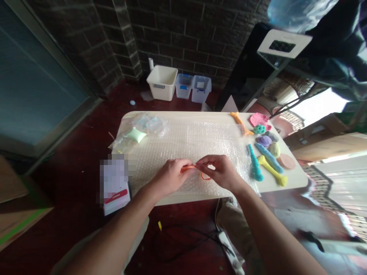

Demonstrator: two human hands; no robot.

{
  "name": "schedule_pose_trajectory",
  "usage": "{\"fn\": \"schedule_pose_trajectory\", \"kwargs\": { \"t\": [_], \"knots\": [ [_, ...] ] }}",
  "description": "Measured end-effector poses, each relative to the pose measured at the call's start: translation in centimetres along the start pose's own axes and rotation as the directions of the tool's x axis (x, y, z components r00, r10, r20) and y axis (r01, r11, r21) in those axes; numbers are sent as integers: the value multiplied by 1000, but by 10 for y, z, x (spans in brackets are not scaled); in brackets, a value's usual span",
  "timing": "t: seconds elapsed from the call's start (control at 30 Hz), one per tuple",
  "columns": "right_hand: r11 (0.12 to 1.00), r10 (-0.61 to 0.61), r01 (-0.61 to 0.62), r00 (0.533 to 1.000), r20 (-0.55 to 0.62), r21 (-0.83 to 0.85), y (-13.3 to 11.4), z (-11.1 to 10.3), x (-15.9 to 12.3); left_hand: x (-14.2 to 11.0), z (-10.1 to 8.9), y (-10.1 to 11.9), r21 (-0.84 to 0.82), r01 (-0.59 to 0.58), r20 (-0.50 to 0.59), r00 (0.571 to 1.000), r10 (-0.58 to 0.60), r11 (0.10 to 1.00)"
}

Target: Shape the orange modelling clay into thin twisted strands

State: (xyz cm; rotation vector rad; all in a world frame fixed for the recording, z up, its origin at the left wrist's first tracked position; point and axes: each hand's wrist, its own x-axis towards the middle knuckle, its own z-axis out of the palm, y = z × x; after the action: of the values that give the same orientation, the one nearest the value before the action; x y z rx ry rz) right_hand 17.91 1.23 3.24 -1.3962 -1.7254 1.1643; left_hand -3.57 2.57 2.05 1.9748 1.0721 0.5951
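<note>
My left hand (169,175) is closed around one end of a thin orange strip of soft modelling clay (188,167). My right hand (220,170) pinches the strip's other end between thumb and fingertips. Both hands are close together above a sheet of bubble wrap (183,141). Just under the right fingers shows a thin orange loop (203,177); whether it joins the strip I cannot tell. To the right of the hands lie shaped clay pieces: a teal tapered one (255,164), a yellow bone (272,171), a blue stick (268,157) and an orange bone (241,123).
Plastic bags with a pale green packet (136,135) lie at the table's left. More clay lumps, including a pink piece (259,120), sit at the right edge. A partly blurred box (116,191) stands left of the table. Bins (162,83) line the wall; a power strip (229,250) lies below.
</note>
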Motion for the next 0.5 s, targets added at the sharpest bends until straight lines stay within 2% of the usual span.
{"fn": "schedule_pose_trajectory", "kwargs": {
  "t": [0.17,0.27,0.4,0.5],
  "knots": [
    [997,32,-36,998,52,69,2,4,0,0,-5,1,54,-32,0,999,32,998],
    [999,16,-19,998,64,47,2,4,0,-1,-6,3,73,-39,-14,999,40,997],
    [1000,-5,4,999,35,27,0,3,0,-2,-8,5,7,-13,-4,1000,13,1000],
    [996,22,-27,998,54,85,-1,5,1,-2,-9,4,-34,10,21,1000,-9,999]
  ]
}}
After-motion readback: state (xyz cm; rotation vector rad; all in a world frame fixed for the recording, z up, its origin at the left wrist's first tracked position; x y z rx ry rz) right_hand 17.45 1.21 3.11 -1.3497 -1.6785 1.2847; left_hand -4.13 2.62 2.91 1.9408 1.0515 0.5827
